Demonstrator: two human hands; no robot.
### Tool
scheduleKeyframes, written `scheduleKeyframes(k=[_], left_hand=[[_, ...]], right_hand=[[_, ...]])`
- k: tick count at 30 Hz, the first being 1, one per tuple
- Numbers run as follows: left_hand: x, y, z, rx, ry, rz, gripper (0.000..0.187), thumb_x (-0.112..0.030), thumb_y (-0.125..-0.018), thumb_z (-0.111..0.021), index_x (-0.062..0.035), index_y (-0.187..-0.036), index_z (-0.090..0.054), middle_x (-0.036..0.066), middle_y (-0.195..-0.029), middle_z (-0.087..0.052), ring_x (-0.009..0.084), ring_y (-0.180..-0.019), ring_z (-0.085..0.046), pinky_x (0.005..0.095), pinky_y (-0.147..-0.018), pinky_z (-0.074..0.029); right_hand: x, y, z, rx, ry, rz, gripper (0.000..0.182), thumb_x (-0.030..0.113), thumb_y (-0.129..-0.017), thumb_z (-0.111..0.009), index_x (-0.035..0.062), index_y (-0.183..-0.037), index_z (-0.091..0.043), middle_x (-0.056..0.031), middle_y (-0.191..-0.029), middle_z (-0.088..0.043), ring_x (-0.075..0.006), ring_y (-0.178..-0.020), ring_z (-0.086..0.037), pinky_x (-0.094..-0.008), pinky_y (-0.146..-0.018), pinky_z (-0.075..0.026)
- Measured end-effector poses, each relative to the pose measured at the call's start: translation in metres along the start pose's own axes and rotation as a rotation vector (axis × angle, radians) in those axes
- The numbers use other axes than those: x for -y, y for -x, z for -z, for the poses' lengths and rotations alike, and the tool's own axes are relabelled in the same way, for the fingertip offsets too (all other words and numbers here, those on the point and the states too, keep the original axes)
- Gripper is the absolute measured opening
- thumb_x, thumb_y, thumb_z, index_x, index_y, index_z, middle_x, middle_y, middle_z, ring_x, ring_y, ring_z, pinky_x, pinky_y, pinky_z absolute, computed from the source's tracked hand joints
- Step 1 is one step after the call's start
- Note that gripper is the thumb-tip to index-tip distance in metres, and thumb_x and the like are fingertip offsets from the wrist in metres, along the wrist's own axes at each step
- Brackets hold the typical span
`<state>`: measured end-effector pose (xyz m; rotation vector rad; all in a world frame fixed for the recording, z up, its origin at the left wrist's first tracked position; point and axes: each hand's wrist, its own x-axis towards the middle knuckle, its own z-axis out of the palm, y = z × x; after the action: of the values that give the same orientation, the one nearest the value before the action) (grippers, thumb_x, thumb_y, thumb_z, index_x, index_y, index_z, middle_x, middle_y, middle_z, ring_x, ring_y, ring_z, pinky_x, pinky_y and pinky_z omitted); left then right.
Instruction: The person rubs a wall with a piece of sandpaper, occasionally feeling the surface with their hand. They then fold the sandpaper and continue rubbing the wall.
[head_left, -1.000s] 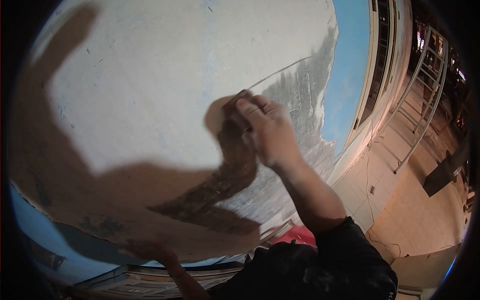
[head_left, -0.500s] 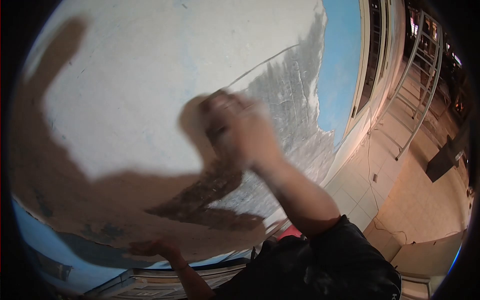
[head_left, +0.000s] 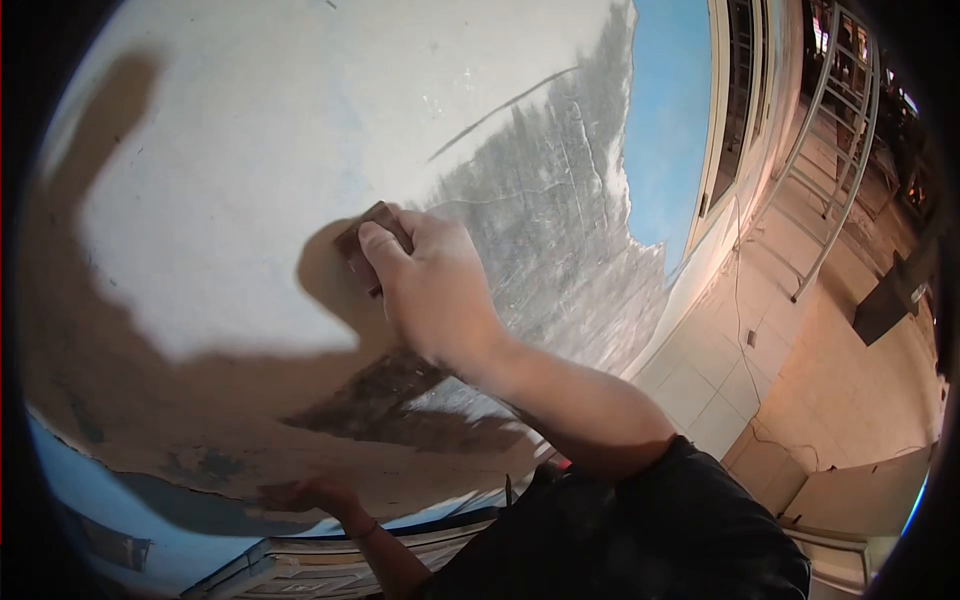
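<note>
My right hand (head_left: 440,285) grips a brown sanding block (head_left: 362,255), thumb pressed over its face and fingers around its far side. The block is against the wall (head_left: 230,200), at the boundary between a whitish coat and a grey, streaked patch (head_left: 540,190). A dark, thin line runs across the wall above the hand. Low on the left, my left hand (head_left: 310,495) lies in shadow with its fingers stretched out along the wall surface, holding nothing.
Blue paint (head_left: 675,120) borders the grey patch, beside a window frame (head_left: 722,110). A metal ladder (head_left: 835,130) stands on the right. A thin cable (head_left: 742,330) trails over the tiled floor (head_left: 700,395). A dark box-like object (head_left: 885,305) is farther right.
My right hand has moved left and slightly down across the wall with the sanding block. My left hand has stayed in about the same place.
</note>
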<state>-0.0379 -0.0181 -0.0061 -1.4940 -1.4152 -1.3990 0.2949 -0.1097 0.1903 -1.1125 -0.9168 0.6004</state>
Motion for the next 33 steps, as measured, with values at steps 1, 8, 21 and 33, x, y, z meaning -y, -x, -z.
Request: scheduleKeyframes(k=[1, 8, 21, 33], left_hand=[[0.002, 0.0, 0.0, 0.0, 0.004, -0.006, 0.069, -0.053, -0.093, -0.012, -0.0003, -0.138, -0.008, 0.021, -0.141, -0.013, 0.0397, -0.133, -0.004, 0.0527, -0.108, -0.009], [0.001, 0.005, -0.001, 0.02, -0.008, 0.05, 0.067, -0.051, -0.093, -0.009, -0.0012, -0.138, -0.009, 0.022, -0.142, -0.008, 0.0407, -0.133, -0.004, 0.0527, -0.107, -0.013], [-0.004, 0.004, 0.007, 0.081, -0.05, -0.013, 0.068, -0.05, -0.093, -0.005, -0.0001, -0.139, -0.002, 0.019, -0.144, -0.008, 0.0403, -0.134, 0.002, 0.0515, -0.108, -0.005], [0.0, 0.006, 0.001, 0.031, -0.016, 0.012, 0.067, -0.049, -0.093, -0.006, -0.0012, -0.14, -0.007, 0.023, -0.143, -0.006, 0.0403, -0.134, 0.0, 0.0519, -0.107, -0.007]], right_hand=[[-0.01, -0.003, 0.001, -0.082, 0.025, 0.106, 0.028, 0.018, -0.09, -0.048, -0.0082, -0.09, -0.06, -0.012, -0.084, -0.064, -0.0153, -0.063, -0.06, -0.03, -0.063, -0.05], [-0.005, -0.007, 0.008, -0.043, 0.032, 0.033, 0.024, 0.014, -0.089, -0.044, -0.0014, -0.081, -0.06, -0.0103, -0.076, -0.064, -0.0178, -0.057, -0.058, -0.0304, -0.051, -0.048], [-0.012, -0.007, 0.005, -0.1, 0.104, 0.149, 0.021, 0.019, -0.088, -0.052, 0.0022, -0.095, -0.063, -0.0103, -0.078, -0.063, -0.0161, -0.068, -0.061, -0.026, -0.067, -0.05], [-0.014, -0.008, 0.007, -0.03, 0.03, 0.05, 0.032, 0.026, -0.09, -0.051, -0.0027, -0.102, -0.06, -0.0147, -0.081, -0.063, -0.0163, -0.068, -0.06, -0.0257, -0.055, -0.05]])
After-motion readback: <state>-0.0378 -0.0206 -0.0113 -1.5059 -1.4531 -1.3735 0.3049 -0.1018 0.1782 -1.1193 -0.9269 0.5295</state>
